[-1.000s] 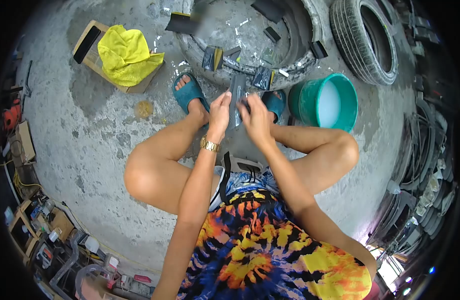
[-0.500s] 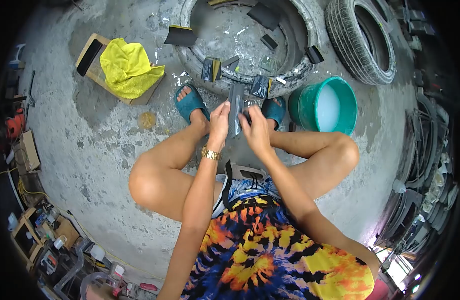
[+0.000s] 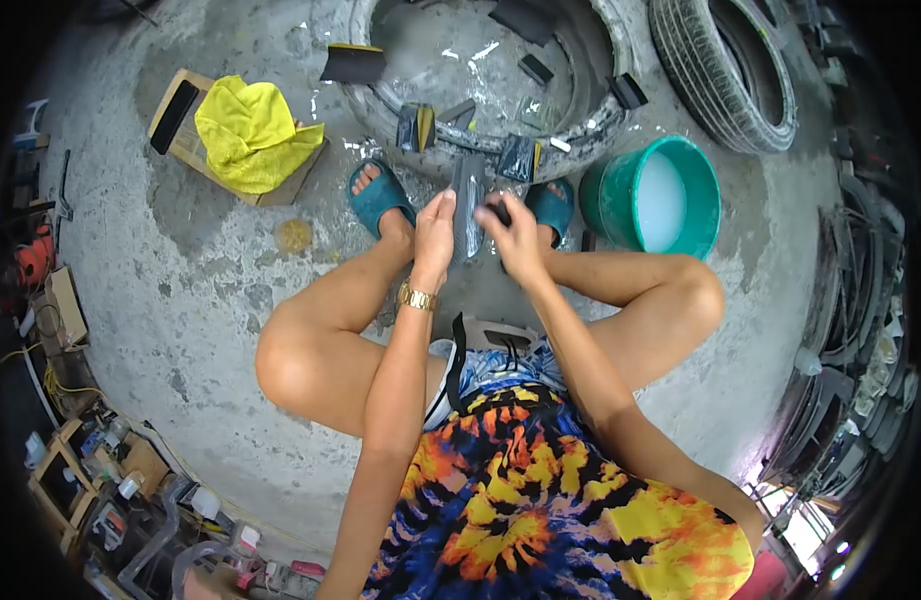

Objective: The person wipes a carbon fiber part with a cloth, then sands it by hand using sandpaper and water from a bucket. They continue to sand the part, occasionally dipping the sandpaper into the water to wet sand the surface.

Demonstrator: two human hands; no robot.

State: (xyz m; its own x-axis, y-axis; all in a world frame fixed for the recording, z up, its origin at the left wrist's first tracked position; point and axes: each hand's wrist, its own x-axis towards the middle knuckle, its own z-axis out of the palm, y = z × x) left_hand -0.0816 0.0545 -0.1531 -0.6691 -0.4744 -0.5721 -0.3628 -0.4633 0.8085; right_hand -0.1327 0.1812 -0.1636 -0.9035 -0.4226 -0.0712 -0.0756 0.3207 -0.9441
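Between my knees, my left hand, with a gold watch at the wrist, grips the edge of a long, wet grey panel. Its surface shines with water. My right hand is closed around a small dark block, held close against the panel's right side. Whether the block touches the panel is hard to tell. Just beyond the panel lies a worn tire with pieces of black sandpaper and small dark blocks on and inside it.
A green bucket of cloudy water stands right of my right foot. A yellow cloth and a black phone-like slab rest on a wooden board to the left. Another tire leans at the upper right. Clutter lines both sides.
My right hand and the dark block have shifted slightly beside the panel. My left hand keeps its grip. The whole view has tilted a little.
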